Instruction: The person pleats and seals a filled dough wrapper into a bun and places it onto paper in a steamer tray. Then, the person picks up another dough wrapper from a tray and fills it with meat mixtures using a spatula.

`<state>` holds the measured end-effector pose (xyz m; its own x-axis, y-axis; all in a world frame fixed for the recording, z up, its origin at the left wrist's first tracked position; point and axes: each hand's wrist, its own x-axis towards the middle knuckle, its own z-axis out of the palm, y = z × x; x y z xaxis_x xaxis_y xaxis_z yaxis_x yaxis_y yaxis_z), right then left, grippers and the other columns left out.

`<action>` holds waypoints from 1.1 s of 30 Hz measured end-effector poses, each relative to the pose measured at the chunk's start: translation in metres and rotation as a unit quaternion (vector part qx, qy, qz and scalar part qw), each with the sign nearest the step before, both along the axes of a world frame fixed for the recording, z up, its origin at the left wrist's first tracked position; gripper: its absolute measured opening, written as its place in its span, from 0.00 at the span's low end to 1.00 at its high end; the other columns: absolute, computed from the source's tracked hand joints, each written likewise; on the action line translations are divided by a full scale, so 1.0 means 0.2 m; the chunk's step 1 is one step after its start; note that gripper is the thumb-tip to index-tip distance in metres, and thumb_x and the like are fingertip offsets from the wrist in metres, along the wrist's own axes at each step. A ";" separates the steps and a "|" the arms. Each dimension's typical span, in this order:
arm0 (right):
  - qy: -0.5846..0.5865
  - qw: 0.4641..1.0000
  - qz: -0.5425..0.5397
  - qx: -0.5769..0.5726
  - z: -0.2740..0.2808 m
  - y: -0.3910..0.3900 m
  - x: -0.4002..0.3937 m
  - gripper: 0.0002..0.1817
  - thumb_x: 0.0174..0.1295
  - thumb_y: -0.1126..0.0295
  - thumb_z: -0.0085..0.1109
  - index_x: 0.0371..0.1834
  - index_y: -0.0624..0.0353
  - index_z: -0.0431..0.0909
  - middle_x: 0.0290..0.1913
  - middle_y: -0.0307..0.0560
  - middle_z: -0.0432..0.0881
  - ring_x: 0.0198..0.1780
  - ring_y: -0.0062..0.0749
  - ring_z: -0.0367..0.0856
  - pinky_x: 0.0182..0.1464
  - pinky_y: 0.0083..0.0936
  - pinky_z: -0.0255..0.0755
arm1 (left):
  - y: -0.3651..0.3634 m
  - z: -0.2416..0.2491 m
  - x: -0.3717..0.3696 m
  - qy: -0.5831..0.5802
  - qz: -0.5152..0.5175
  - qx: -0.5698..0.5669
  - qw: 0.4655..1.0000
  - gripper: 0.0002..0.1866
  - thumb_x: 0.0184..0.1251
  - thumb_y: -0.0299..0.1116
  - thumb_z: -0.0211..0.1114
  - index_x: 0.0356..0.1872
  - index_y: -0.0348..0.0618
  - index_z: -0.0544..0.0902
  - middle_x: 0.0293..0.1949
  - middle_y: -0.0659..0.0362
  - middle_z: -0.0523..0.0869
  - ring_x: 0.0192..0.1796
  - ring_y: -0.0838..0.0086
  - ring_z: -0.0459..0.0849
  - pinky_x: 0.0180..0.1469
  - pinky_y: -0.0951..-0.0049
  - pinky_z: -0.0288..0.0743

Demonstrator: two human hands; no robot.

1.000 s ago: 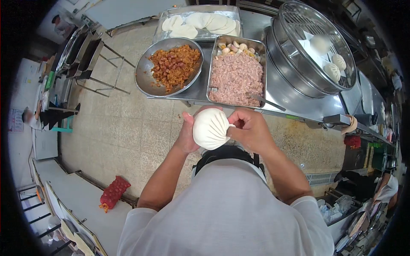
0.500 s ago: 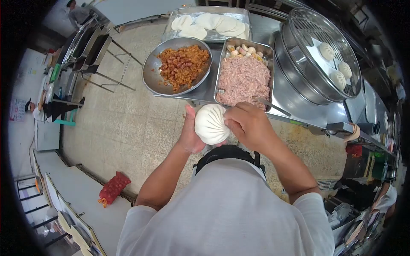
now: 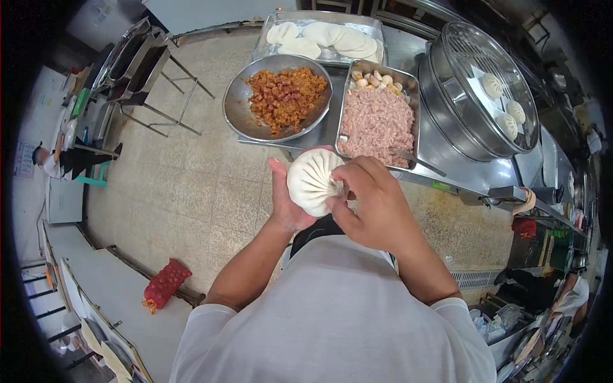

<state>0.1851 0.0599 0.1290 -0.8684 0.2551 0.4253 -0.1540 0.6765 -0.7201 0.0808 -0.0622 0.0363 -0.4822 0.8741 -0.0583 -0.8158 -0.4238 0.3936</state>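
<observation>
A round white pleated bun (image 3: 313,183) rests in my left hand (image 3: 288,207), which cups it from beneath with the thumb raised at its left side. Folds fan across the dough toward its right edge, where my right hand (image 3: 377,203) has thumb and forefinger on the gathered pleats. The fingertips partly cover that gather. Beyond the bun stand a steel bowl (image 3: 233,105) of reddish-brown filling (image 3: 285,99) and a steel tray (image 3: 416,115) of pale pink minced meat (image 3: 378,124). A metal-handled utensil (image 3: 423,164) leans over the tray's near right corner.
Flat dough rounds (image 3: 351,39) lie in a clear tray (image 3: 260,51) at the back. A stacked steamer (image 3: 440,108) with several pleated buns (image 3: 511,113) stands to the right. A red net sack (image 3: 167,284) is on the floor at left. Another person (image 3: 70,163) is far left.
My right thumb and forefinger have spread further apart at the pleats. The bun has turned so its gather shows more. The view has shifted slightly.
</observation>
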 end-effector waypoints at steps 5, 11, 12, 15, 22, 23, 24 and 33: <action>-0.017 0.998 0.001 0.057 -0.08 -0.09 -0.07 0.12 0.45 0.79 0.63 0.34 0.62 0.73 0.31 0.52 0.74 0.35 0.51 0.75 0.38 0.42 0.70 | -0.06 -0.02 -0.04 -0.051 -0.015 -0.003 0.999 0.56 0.60 0.83 0.34 0.67 0.38 0.68 0.56 0.50 0.81 0.58 0.63 0.81 0.61 0.57 0.75; -0.033 0.998 0.042 0.019 -0.01 -0.14 -0.04 0.12 0.45 0.80 0.60 0.34 0.61 0.74 0.35 0.54 0.76 0.38 0.53 0.76 0.41 0.45 0.71 | -0.08 -0.05 -0.07 -0.092 -0.121 0.092 0.984 0.54 0.63 0.81 0.32 0.66 0.37 0.69 0.58 0.49 0.80 0.61 0.60 0.80 0.65 0.56 0.73; -0.012 0.999 0.034 0.029 0.00 -0.14 -0.04 0.11 0.46 0.81 0.61 0.34 0.61 0.74 0.35 0.55 0.77 0.39 0.54 0.77 0.42 0.45 0.71 | -0.08 -0.05 -0.06 -0.092 -0.127 0.109 0.982 0.54 0.63 0.80 0.31 0.66 0.37 0.70 0.59 0.48 0.80 0.62 0.59 0.80 0.66 0.55 0.72; -0.017 0.996 0.044 0.069 -0.03 -0.11 -0.03 0.11 0.48 0.81 0.62 0.35 0.62 0.75 0.37 0.56 0.78 0.40 0.54 0.77 0.43 0.44 0.72 | -0.07 -0.04 -0.04 -0.092 -0.138 0.098 0.981 0.53 0.65 0.80 0.31 0.66 0.37 0.71 0.60 0.47 0.79 0.63 0.59 0.79 0.67 0.54 0.71; -0.066 0.997 0.006 0.027 0.00 0.00 0.11 0.09 0.53 0.80 0.63 0.36 0.62 0.75 0.36 0.55 0.78 0.39 0.53 0.78 0.42 0.40 0.72 | 0.05 0.01 0.07 -0.115 -0.064 0.051 0.990 0.49 0.65 0.78 0.36 0.65 0.42 0.73 0.62 0.45 0.78 0.64 0.55 0.78 0.68 0.52 0.70; -0.056 0.997 0.029 -0.034 0.04 0.04 0.15 0.09 0.53 0.80 0.63 0.36 0.62 0.75 0.34 0.53 0.78 0.38 0.52 0.78 0.41 0.39 0.72 | 0.08 0.03 0.09 -0.109 -0.062 0.049 0.991 0.49 0.65 0.78 0.36 0.65 0.42 0.73 0.62 0.45 0.78 0.64 0.55 0.78 0.68 0.52 0.70; -0.047 0.993 0.053 -0.095 0.07 0.08 0.18 0.09 0.53 0.80 0.64 0.36 0.61 0.75 0.33 0.52 0.77 0.36 0.50 0.78 0.40 0.38 0.72 | 0.11 0.04 0.12 -0.116 -0.054 0.058 0.990 0.48 0.65 0.78 0.37 0.65 0.43 0.74 0.61 0.44 0.79 0.64 0.54 0.78 0.67 0.52 0.70; 0.065 0.992 0.092 0.058 0.09 0.37 0.40 0.12 0.47 0.80 0.67 0.36 0.64 0.77 0.39 0.53 0.77 0.41 0.47 0.77 0.44 0.39 0.73 | 0.33 0.07 0.37 -0.102 -0.040 0.054 0.993 0.48 0.65 0.78 0.39 0.64 0.42 0.75 0.58 0.45 0.81 0.61 0.54 0.81 0.65 0.52 0.73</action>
